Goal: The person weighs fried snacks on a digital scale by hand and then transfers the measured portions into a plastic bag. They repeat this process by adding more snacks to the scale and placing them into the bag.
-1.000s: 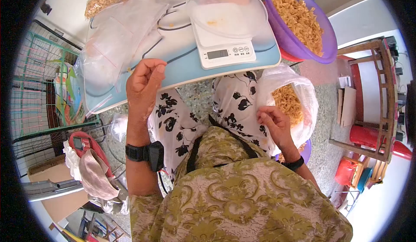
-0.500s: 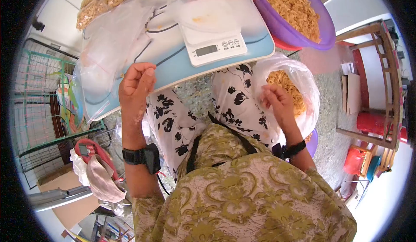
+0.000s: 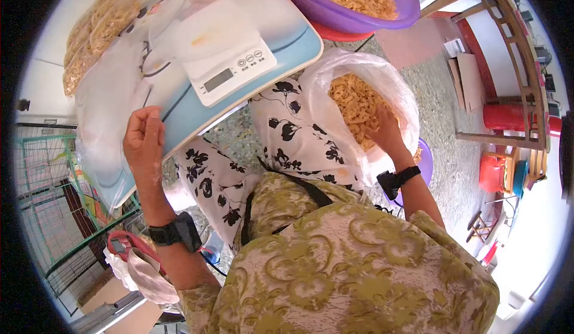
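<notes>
My left hand (image 3: 143,135) rests at the near edge of the low table (image 3: 182,107), beside thin clear plastic bags (image 3: 107,113). Its fingers are curled in, and nothing shows between them. My right hand (image 3: 388,132) reaches into an open clear plastic bag (image 3: 402,89) of golden crispy shreds (image 3: 353,104). The fingertips of that hand are against the shreds and partly hidden, so their grip does not show. A white digital kitchen scale (image 3: 224,65) stands on the table with a pale, clear-looking piece on its pan.
Filled bags of shreds (image 3: 98,35) lie at the table's far left. A purple basin (image 3: 406,5) heaped with shreds stands beyond the open bag. A green wire cage (image 3: 51,172) is at left, a wooden frame (image 3: 532,65) at right.
My right hand has gone from above the open bag down into the shreds. My left hand stays curled by the table edge. The whole view has turned and shifted.
</notes>
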### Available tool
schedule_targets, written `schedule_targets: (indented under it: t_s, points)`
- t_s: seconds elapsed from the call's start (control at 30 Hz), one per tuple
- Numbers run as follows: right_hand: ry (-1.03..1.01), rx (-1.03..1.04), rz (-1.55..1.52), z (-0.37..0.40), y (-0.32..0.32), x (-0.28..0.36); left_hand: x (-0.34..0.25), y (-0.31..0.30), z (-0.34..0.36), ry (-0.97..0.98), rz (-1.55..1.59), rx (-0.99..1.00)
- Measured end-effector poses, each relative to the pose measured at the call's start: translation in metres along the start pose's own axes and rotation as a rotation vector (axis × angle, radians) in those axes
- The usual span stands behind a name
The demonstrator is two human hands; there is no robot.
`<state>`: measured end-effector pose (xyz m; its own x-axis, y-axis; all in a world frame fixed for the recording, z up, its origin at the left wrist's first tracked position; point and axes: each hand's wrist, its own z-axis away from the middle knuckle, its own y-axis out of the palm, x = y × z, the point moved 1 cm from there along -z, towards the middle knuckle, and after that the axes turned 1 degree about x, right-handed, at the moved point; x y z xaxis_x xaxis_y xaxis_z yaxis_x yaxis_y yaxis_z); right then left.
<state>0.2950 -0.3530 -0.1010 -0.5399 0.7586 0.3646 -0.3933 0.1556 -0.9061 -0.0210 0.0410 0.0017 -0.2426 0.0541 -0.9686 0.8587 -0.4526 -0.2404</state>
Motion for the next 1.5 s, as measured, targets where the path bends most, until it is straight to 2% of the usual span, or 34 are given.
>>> schedule_targets:
  t_s: [0.03,0.1,0.13,0.2,0.3,0.43,0.53,0.6,0.63,0.7,0.83,0.9,0.97,1.03,1.07,1.23,1.37,1.5]
  points:
    - [0.008,0.0,-0.002,0.005,0.004,-0.005,-0.001,0.003,-0.001,-0.001,-0.002,0.008]
    - [0.016,-0.165,0.238,0.014,0.009,-0.007,-0.003,0.008,-0.006,0.035,-0.044,-0.027]
    - [0.021,-0.164,0.236,0.015,0.009,-0.008,-0.002,0.009,-0.008,0.035,-0.047,-0.023]
    - [0.136,-0.14,0.139,0.018,0.006,-0.011,0.001,0.01,-0.011,0.1,-0.101,-0.039]
    - [0.139,-0.056,-0.005,0.006,0.013,-0.036,0.002,0.011,-0.01,0.139,-0.121,-0.06]
    - [0.06,-0.026,-0.041,-0.02,0.023,-0.044,0.003,0.008,-0.008,0.141,-0.11,-0.078]
    - [0.089,0.044,-0.103,-0.043,0.029,-0.051,0.006,0.008,-0.01,0.157,-0.101,-0.085]
    - [0.221,0.121,-0.097,-0.055,0.034,-0.055,0.006,0.01,-0.009,0.159,-0.118,-0.096]
    - [0.211,0.121,-0.096,-0.057,0.036,-0.056,0.005,0.011,-0.008,0.16,-0.118,-0.106]
    - [0.18,-0.016,-0.075,-0.06,0.039,-0.056,0.005,0.012,-0.008,0.166,-0.084,-0.084]
    - [0.126,-0.046,0.033,-0.057,0.044,-0.049,0.007,0.012,-0.009,0.169,-0.073,-0.095]
    - [0.032,-0.154,-0.096,-0.047,0.044,-0.04,0.001,0.015,-0.005,0.193,-0.117,-0.094]
    - [-0.016,-0.131,-0.053,-0.035,0.04,-0.022,0.001,0.014,-0.005,0.177,-0.156,-0.106]
    - [0.087,-0.046,0.153,-0.028,0.037,-0.002,0.003,0.015,-0.006,0.192,-0.01,-0.066]
    - [0.084,-0.045,0.153,-0.027,0.035,0.004,0.002,0.015,-0.005,0.192,-0.011,-0.069]
    - [-0.057,0.003,0.231,-0.025,0.028,0.022,-0.004,0.017,-0.001,0.203,-0.034,-0.074]
    - [-0.027,0.032,0.179,-0.028,0.012,0.036,0.001,0.016,-0.004,0.197,-0.062,-0.072]
    - [-0.157,-0.057,0.024,-0.032,0.008,0.041,0.0,0.018,-0.003,0.184,-0.068,-0.07]
